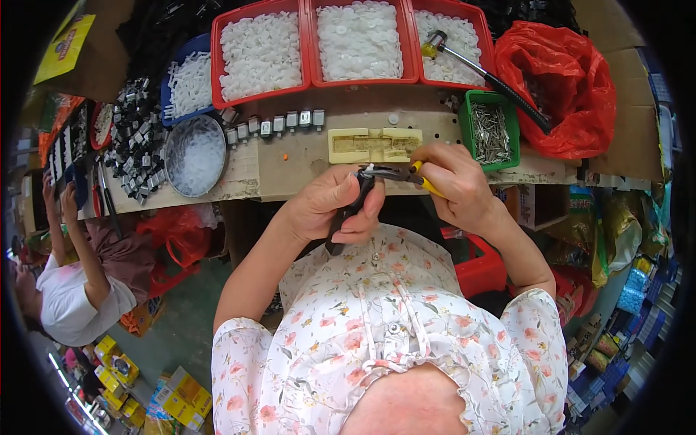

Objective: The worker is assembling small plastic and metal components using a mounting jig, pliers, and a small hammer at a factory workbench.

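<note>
Both of my hands meet in front of my chest, just off the near edge of the table. My left hand [326,206] is closed around a long, narrow black piece [349,214], its upper end tipped toward the table. Wrapped round the yellow handles of a pair of pliers [432,187], my right hand [458,183] holds them almost level. The pliers' dark jaws reach left to the top of the black piece, where a small white bit shows; the exact grip there is too small to tell. Just beyond lies a cream-coloured grooved block [344,154].
Red trays [310,51] of small white parts line the back, a hammer [500,83] across the right one. A green tray [516,148] holds metal pins beside a red plastic bag [558,87]. Left are a round metal bowl [169,158], small black-and-white pieces [292,119] and another person [83,290].
</note>
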Motion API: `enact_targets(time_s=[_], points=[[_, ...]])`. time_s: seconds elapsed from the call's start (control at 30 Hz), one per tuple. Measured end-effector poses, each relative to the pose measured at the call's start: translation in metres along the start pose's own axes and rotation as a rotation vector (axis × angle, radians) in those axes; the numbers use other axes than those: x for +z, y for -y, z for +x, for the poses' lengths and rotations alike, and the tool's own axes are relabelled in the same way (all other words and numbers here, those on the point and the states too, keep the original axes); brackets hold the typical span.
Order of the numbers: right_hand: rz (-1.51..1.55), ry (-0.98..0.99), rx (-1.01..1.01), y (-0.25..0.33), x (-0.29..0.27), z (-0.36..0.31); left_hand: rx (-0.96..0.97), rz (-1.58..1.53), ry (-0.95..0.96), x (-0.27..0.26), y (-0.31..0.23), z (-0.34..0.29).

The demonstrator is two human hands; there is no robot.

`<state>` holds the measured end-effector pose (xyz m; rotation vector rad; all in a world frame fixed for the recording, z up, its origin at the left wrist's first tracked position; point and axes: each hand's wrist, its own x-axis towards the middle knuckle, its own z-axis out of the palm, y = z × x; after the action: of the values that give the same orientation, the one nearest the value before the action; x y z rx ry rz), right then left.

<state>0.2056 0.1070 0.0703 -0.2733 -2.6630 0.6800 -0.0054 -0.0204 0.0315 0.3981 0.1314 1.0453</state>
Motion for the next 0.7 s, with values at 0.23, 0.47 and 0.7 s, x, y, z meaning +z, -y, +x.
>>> enact_targets(time_s=[0.23, 0.47, 0.7], points=[[-0.124, 0.012, 0.197, -0.016, 0.002, -0.002, -0.355, 0.993, -0.655, -0.009, -0.009, -0.073], [-0.431, 0.063, 0.345, -0.052, 0.022, 0.003, -0.531, 1.641, -0.729, -0.005, -0.019, -0.124], [-0.595, 0.172, 0.419, -0.057, 0.028, 0.007, 0.045, 1.84, -0.724, 0.009, -0.111, -0.06]])
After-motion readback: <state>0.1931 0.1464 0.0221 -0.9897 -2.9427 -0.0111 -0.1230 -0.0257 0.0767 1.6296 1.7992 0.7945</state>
